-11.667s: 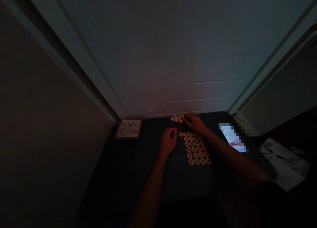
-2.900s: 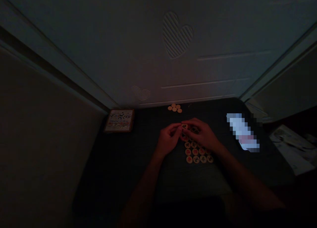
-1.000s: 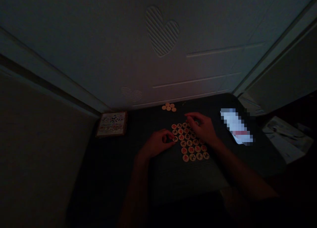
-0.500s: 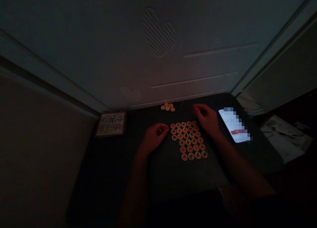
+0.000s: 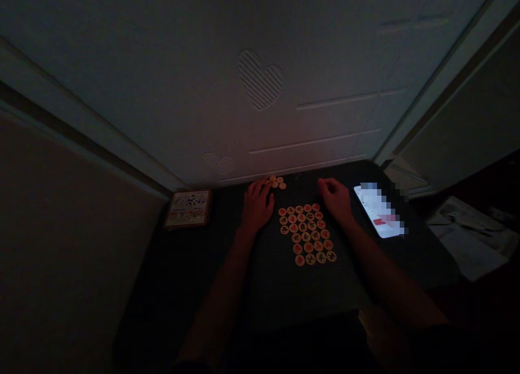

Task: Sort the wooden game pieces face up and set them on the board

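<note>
Xiangqi pieces (image 5: 303, 227) with red and black characters lie face up in close rows on the dark table. Behind them, near the wall panel, is a small cluster of plain-looking pieces (image 5: 280, 180). My left hand (image 5: 258, 201) reaches to the left side of that cluster, its fingers stretched forward and partly covering a piece there. Whether it touches that piece is too dark to tell. My right hand (image 5: 335, 199) rests just right of the rows' far corner, fingers curled together. Anything inside them is hidden.
A flat box (image 5: 188, 207) with a printed lid lies at the table's (image 5: 276, 295) far left. To the right sits a lit phone (image 5: 377, 211). A pale panel (image 5: 260, 135) with raised hearts rises behind the table. Papers (image 5: 471, 238) lie beyond the right edge.
My left hand has moved away from the rows to the loose cluster, and its fingers have straightened. My right hand stays curled near the far right corner. The view has shifted slightly.
</note>
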A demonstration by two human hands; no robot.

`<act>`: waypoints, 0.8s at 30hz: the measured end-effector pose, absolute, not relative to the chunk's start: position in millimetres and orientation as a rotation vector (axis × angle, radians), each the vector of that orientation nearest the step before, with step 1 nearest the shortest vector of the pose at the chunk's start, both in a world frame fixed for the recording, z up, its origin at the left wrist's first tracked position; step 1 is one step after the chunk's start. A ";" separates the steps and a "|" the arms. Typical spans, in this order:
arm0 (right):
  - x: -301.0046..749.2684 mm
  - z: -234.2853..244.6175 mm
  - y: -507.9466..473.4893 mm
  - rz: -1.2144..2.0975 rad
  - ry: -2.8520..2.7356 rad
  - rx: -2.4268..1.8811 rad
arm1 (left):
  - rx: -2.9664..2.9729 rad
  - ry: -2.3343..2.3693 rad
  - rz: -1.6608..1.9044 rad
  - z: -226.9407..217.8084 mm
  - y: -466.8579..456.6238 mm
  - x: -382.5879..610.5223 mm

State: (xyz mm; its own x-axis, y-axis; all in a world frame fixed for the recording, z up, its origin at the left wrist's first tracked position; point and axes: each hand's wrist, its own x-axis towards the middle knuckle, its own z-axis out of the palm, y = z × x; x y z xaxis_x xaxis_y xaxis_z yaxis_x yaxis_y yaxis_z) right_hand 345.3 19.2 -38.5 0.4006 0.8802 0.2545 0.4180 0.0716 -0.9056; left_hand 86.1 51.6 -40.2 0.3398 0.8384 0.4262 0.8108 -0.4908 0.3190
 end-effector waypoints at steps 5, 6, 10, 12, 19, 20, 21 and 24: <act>346.2 -38.5 20.0 0.534 -1.216 -1.554 | 2.516 1.581 0.831 -43.3 55.0 85.8; 346.3 -38.4 20.2 0.534 -1.225 -1.553 | 2.500 1.581 0.854 -43.8 53.9 84.9; 345.6 -38.8 20.4 0.551 -1.228 -1.541 | 2.462 1.561 0.908 -43.6 49.0 78.7; 345.0 -39.1 20.3 0.562 -1.216 -1.540 | 2.461 1.547 0.915 -42.6 47.0 74.0; 344.2 -37.2 19.4 0.550 -1.229 -1.543 | 2.429 1.533 0.882 -37.0 39.8 58.7; 344.2 -36.5 19.3 0.543 -1.232 -1.549 | 2.422 1.551 0.882 -36.4 39.1 57.5; 344.2 -36.0 19.2 0.536 -1.236 -1.555 | 2.414 1.573 0.879 -36.0 38.7 56.6; 344.3 -35.3 19.1 0.518 -1.245 -1.574 | 2.385 1.601 0.853 -35.7 38.9 54.8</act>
State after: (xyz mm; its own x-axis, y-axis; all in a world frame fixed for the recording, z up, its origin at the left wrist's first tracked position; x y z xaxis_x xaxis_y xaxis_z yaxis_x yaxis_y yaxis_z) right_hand 344.3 19.1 -35.3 0.3728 0.8950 0.2451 0.4567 0.0530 -0.8880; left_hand 54.8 38.9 -35.7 0.2707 0.8871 0.3739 0.8050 -0.4216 0.4174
